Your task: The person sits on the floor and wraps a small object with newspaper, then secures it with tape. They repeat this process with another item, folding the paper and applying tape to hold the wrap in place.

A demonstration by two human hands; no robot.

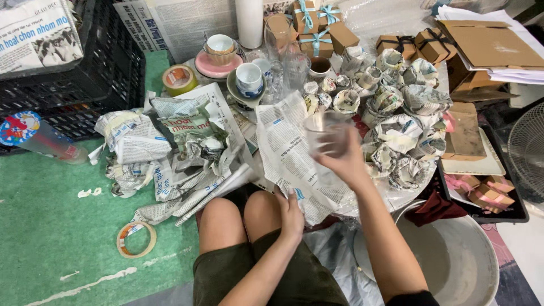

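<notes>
My right hand [344,161] grips a clear drinking glass [327,132] and holds it above a sheet of newspaper [286,148]. The glass is blurred. My left hand [292,214] rests on the near edge of that same sheet, just above my knees, with its fingers pinching the paper. Behind the glass lies a heap of several newspaper-wrapped bundles [396,122].
A black plastic crate [96,68] stands at the far left. Crumpled newspaper [170,141], cups on saucers [220,54], empty glasses [294,71], ribboned brown gift boxes [317,31], two tape rolls [136,239] and a large white basin [453,260] surround me on the green mat.
</notes>
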